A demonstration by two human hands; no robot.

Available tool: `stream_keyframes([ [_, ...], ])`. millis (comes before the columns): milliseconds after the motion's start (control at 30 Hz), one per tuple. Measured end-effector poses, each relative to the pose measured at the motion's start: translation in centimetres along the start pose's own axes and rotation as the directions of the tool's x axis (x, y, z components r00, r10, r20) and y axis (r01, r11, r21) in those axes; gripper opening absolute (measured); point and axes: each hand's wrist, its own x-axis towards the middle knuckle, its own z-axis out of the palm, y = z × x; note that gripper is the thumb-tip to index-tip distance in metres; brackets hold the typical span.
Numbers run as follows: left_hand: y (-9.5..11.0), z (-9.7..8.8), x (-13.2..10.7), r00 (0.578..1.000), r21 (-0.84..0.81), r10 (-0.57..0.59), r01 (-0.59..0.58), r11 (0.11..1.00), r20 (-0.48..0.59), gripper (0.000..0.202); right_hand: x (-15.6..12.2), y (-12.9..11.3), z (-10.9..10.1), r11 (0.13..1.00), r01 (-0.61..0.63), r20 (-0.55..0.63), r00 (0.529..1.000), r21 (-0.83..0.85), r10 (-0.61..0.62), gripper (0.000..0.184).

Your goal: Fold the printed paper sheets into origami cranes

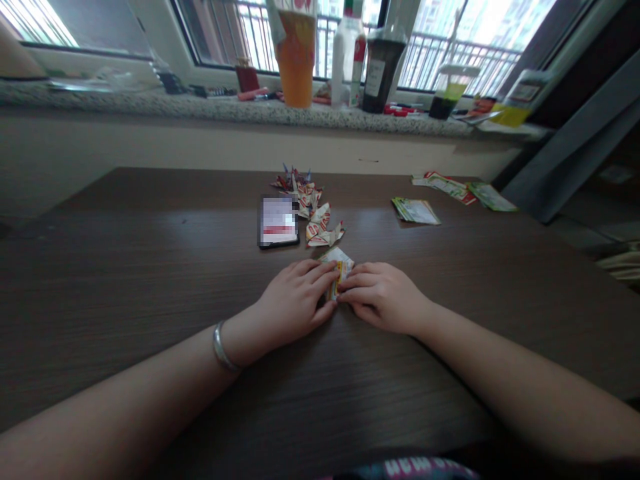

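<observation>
Both hands work at a wooden-topped, dark brown table (125, 280). The small white-and-yellow printed paper piece (337, 256) lies at the table's middle, largely hidden: the left hand (299, 293) and the right hand (385, 293) close on it from either side, fingertips nearly meeting, so that its near part and any folds beneath the fingers cannot be made out. A silver metal bangle (219, 343) encircles the left wrist. Just beyond lie cream-and-red folded paper shapes (318, 230), their far end overlapping into a cluster whose separate pieces are hard to count. Beside them, a dark-edged rectangular device (261, 223) has its face obscured by pixelation. Farther right rest a green-and-white stack of printed papers (417, 211) and red-and-green printed strips (450, 189). A patterned garment is cut off at the lower edge.

On the speckled grey stone sill (200, 110) stand containers: a tall clear plastic cup (299, 73) of orange liquid, its top cut off; a clear bottle (343, 70), contents indistinct; a dark-filled bottle with a white label (380, 73); a small vessel (447, 99) holding dark and yellow-green matter; and, at right, a tilted-looking bottle (515, 107) with yellow contents.
</observation>
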Motion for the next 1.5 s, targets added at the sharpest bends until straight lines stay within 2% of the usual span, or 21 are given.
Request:
stream_keyframes([
  [267,-0.09,-0.20,0.02,0.999,0.002,-0.005,0.005,1.000,0.041,0.046,0.15,-0.30,-0.05,0.996,-0.032,0.019,0.999,-0.088,0.034,0.024],
  [600,-0.22,-0.21,-0.08,0.998,0.012,0.005,-0.006,1.000,0.059,0.047,-0.12,-0.34,-0.21,0.958,-0.165,0.038,0.983,-0.236,0.179,0.025],
  [1033,-0.23,-0.42,-0.08,0.997,-0.001,0.005,-0.005,1.000,0.074,0.047,0.25,-0.73,-0.40,0.860,-0.324,0.043,0.928,-0.394,0.369,0.030],
  [1233,-0.25,-0.55,-0.01,0.996,-0.011,0.002,-0.001,1.000,0.087,0.047,0.35,-0.59,-0.41,0.820,-0.386,0.007,0.903,-0.423,0.429,0.033],
  [1500,-0.44,-0.25,-0.20,0.997,-0.026,-0.001,0.003,1.000,0.075,0.048,0.41,-0.97,-0.40,0.813,-0.413,0.002,0.891,-0.410,0.454,0.039],
])
